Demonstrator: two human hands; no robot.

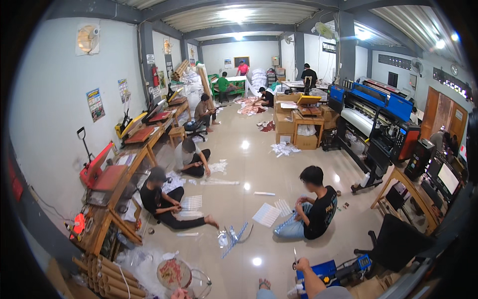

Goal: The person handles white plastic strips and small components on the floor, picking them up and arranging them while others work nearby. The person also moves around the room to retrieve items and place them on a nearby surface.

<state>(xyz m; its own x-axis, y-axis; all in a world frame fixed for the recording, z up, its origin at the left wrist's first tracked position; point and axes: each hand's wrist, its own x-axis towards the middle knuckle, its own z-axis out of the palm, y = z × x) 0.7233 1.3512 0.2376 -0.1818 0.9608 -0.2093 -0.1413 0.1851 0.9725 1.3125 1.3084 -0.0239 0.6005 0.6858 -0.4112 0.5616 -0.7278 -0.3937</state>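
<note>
At the lower edge, my right hand (301,264) is closed round a pair of scissors (295,255), whose blades point up and away from me. A blue machine (323,271) stands just under that forearm. My left hand (180,293) shows only in part at the bottom edge, its fingers drawn together. Whatever is in them is too small to make out. Right beyond it, a round container (160,271) holds red and pale scraps. A wire hoop or handle (209,279) curves beside the container.
Cardboard tubes (107,276) and clear plastic bags (137,261) lie at lower left. Several people sit on the tiled floor (244,172) among white sheets (266,214) and blue patterned strips (235,239). Heat presses (102,174) line the left bench; a large printer (368,114) and black chair (398,244) stand right.
</note>
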